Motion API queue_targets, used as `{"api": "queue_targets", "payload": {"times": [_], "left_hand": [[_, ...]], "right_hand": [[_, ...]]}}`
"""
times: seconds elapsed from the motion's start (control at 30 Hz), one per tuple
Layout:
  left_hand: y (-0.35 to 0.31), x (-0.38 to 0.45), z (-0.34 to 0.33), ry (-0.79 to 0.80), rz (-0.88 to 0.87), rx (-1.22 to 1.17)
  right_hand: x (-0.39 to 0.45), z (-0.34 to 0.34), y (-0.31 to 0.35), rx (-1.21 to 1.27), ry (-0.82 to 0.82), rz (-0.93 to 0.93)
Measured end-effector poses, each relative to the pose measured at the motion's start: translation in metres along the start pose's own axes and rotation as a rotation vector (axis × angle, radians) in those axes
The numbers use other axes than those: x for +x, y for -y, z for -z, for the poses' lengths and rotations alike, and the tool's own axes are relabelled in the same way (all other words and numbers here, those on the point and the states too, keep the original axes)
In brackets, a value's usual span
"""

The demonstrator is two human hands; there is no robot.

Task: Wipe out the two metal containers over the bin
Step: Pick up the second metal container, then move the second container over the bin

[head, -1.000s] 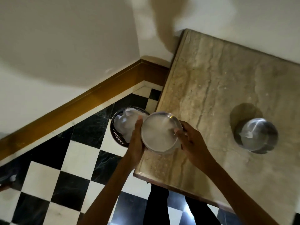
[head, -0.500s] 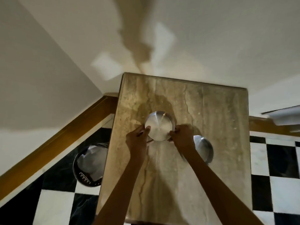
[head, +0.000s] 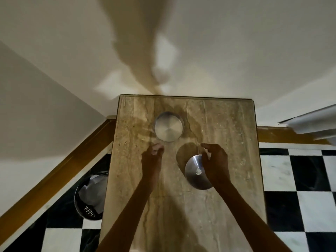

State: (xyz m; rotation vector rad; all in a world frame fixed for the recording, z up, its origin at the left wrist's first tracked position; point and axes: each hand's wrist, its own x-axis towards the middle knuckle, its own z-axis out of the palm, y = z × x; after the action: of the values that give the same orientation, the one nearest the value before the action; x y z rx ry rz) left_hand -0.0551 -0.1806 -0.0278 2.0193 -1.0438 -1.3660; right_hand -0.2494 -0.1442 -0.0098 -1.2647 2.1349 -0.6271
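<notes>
Two round metal containers stand on the marble table [head: 227, 206]. The far container [head: 168, 126] sits upright near the back, free of both hands. The near container [head: 195, 172] is tilted and has a small white speck inside. My left hand [head: 152, 158] hovers just below the far container with its fingers loosely curled, and I see nothing in it. My right hand [head: 215, 162] has its fingers spread and hangs over the right rim of the near container, partly hiding it. The bin [head: 91, 199], dark and lined with crumpled white paper, stands on the floor left of the table.
The table stands against a white wall, in a corner with a brown skirting board [head: 54, 179]. A black and white chequered floor [head: 300, 188] lies on both sides. A pale object [head: 312, 124] juts in at the right edge.
The container moved from over the bin to the back of the table, and both hands let go of it. They pulled back toward me, the right one toward the near container.
</notes>
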Motion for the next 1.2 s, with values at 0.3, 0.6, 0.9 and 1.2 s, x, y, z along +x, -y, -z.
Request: {"api": "queue_targets", "payload": {"times": [0.3,0.6,0.9,1.2], "left_hand": [[0.039,-0.089,-0.050,0.202,0.350,-0.374],[0.068,-0.114,0.002,0.218,0.607,-0.838],[0.144,-0.129,0.135,0.563,0.631,-1.557],[0.208,-0.057,0.240,0.234,0.539,-1.559]], "right_hand": [[-0.040,0.011,-0.063,-0.041,0.121,-0.209],[-0.093,0.007,-0.017,0.054,0.168,-0.162],[-0.181,-0.082,0.089,0.120,0.388,-0.082],[-0.198,-0.206,0.163,0.132,0.593,0.090]]}}
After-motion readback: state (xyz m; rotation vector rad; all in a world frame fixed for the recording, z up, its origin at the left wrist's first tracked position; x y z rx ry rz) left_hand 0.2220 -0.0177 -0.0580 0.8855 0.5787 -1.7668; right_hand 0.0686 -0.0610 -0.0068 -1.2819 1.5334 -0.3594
